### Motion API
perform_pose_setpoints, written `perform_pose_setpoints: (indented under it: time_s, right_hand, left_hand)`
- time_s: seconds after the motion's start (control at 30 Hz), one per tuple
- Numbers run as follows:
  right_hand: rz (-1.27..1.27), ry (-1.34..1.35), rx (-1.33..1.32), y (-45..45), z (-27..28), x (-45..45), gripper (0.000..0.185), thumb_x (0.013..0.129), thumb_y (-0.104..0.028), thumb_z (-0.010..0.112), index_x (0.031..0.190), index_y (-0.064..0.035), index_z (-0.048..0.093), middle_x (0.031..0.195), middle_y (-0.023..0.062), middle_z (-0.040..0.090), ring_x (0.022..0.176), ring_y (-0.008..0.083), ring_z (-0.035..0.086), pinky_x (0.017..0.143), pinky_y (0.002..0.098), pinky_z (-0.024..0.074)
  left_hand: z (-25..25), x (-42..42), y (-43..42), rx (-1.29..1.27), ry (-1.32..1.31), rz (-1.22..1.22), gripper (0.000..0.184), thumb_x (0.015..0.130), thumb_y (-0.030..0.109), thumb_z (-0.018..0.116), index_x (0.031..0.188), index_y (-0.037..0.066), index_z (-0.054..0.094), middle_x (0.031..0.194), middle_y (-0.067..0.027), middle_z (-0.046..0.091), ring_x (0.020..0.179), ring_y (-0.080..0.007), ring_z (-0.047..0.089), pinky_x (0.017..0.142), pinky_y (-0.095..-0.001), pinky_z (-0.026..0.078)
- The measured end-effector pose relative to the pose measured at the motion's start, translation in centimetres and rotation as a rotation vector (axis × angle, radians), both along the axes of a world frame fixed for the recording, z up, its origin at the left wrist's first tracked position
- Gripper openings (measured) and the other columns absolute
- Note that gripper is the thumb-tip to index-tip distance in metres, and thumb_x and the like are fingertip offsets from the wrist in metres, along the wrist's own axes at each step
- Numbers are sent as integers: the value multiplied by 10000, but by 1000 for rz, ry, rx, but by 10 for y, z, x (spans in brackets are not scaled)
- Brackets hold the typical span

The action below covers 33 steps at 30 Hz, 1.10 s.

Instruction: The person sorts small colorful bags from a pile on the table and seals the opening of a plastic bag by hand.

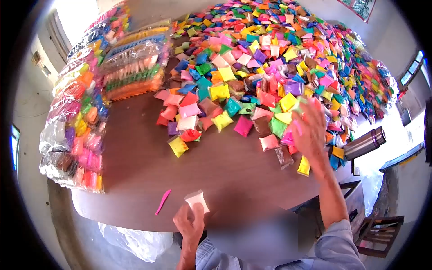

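Near the front edge of the brown table, my left hand (pixel 190 221) pinches a white packet (pixel 197 201) between thumb and fingers. A pink plastic knife (pixel 163 202) lies on the table to the left of it. My right hand (pixel 310 127) reaches over the right part of a large heap of small colored packets (pixel 270 54). Its fingers are bent down among pink, green and yellow packets, and their tips are blurred, so what they hold is unclear. A yellow packet (pixel 303 166) lies just below that hand.
Clear bags of sorted packets (pixel 135 63) are stacked at the back left, and more bagged packets (pixel 72 135) line the left edge. A metal flask (pixel 365 143) lies at the right edge. A wooden chair (pixel 380 236) stands at the lower right, and clear plastic (pixel 137 240) hangs below the table.
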State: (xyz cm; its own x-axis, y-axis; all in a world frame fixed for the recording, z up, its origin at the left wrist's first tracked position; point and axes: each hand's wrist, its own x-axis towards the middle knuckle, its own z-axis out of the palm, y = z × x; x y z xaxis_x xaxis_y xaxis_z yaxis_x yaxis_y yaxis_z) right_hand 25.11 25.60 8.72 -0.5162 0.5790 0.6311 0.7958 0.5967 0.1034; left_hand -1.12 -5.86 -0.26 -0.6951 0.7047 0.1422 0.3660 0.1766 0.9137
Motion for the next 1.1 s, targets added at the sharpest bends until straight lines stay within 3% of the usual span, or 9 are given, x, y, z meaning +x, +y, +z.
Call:
perform_pose_setpoints:
  time_s: [0.17, 0.5, 0.6, 0.67, 0.7, 0.8, 0.9, 1.0, 1.1]
  right_hand:
    - [379, 58, -192, -93, -44, -20, 220, 855, -136, 749, 1073, -100, 753, 1301, 89, 663, 1278, 309, 588, 1095, 515, 427]
    - [239, 316, -454, -170, -63, 16, 230, 838, -97, 783, 1067, -98, 758, 1157, 90, 697, 1100, 304, 673, 946, 422, 541]
    - [312, 629, -737, -185, -65, -14, 255, 884, -113, 778, 1131, -69, 736, 1097, 112, 707, 960, 293, 714, 823, 388, 584]
    - [304, 848, -1184, -193, -53, -39, 286, 944, -154, 752, 1201, -39, 705, 1093, 131, 716, 929, 230, 724, 783, 339, 590]
    - [374, 864, -1232, -192, -60, -50, 264, 1006, -99, 669, 1247, 7, 685, 1109, 90, 717, 970, 130, 674, 808, 290, 566]
    - [503, 1191, -1649, -199, -63, -80, 244, 1031, -77, 619, 1254, -5, 686, 1098, 86, 723, 957, 119, 661, 821, 277, 555]
    - [564, 1066, -1444, -195, -76, -94, 211, 1024, -92, 607, 1188, -15, 715, 1056, 108, 721, 941, 180, 673, 839, 309, 543]
    - [618, 944, -1177, -196, -89, -96, 186, 996, -113, 639, 1137, -33, 729, 974, 137, 688, 911, 284, 669, 813, 376, 527]
    - [578, 904, -1136, -197, -88, -97, 187, 998, -133, 647, 1138, -42, 732, 962, 125, 688, 878, 288, 666, 777, 384, 529]
  left_hand:
    - [-2, 3, 4, 33, 45, 55, 337, 916, 68, 676, 666, 5, 459, 545, -2, 398, 550, -45, 365, 464, -296, 266]
    - [18, 11, 13, 19, -19, -1, 295, 962, 102, 630, 710, -16, 533, 595, 23, 473, 573, -44, 388, 480, -289, 279]
    - [15, 12, 12, -63, -36, -111, 254, 965, 116, 653, 747, 4, 584, 585, -7, 485, 560, -77, 418, 489, -301, 323]
    - [13, 24, 16, -30, 116, -218, 220, 923, 145, 722, 789, 10, 610, 658, -130, 561, 565, -203, 537, 517, -363, 405]
    - [12, 31, 21, 15, 170, -237, 217, 948, 113, 677, 786, -9, 599, 663, 9, 510, 641, -59, 438, 530, -285, 367]
    - [31, 46, 29, -45, 57, -264, 161, 959, 109, 668, 871, -26, 658, 686, -39, 588, 673, -81, 533, 570, -295, 426]
    - [9, 37, 24, -154, 91, -230, 151, 982, 104, 640, 901, -22, 659, 727, -54, 608, 717, -79, 555, 622, -274, 448]
    - [-20, 40, 19, 161, -264, -90, 179, 983, 171, 687, 964, -7, 679, 779, -21, 650, 702, -131, 568, 612, -308, 461]
    - [16, 33, 29, 31, -263, -198, 152, 997, 144, 668, 1022, -3, 696, 775, 62, 559, 704, -22, 472, 590, -217, 353]
